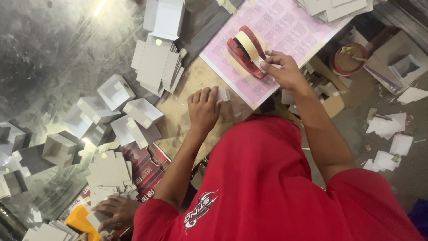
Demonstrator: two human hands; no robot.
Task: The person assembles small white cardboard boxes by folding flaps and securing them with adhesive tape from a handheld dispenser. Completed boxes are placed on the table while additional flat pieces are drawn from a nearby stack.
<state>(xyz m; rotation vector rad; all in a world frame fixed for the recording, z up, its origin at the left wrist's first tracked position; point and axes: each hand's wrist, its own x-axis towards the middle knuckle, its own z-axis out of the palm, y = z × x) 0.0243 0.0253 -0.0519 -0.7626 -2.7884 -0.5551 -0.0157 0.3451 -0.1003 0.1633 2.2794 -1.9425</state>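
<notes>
Red shirt (pixel 267 187) nearest the lens, both arms reaching forward over the desk (pixel 53 49). Right hand (pixel 283 69) at a red dispenser (pixel 238 56) standing on a pink sheet (pixel 290 27); thumb and forefinger closed in a pinch on the free end of the tape (pixel 247 44), not yet torn off. Left hand (pixel 203 107) resting on a brown board (pixel 183 111), fingers curled shut on a small white card (pixel 224 94). Step in hand, judged from the pose: drawing tape while holding the card ready. Folded boxes (pixel 142 111) and flat blanks (pixel 156 62) to the left. Another person's hand (pixel 118 212) at lower left, on more blanks, apart from both.
</notes>
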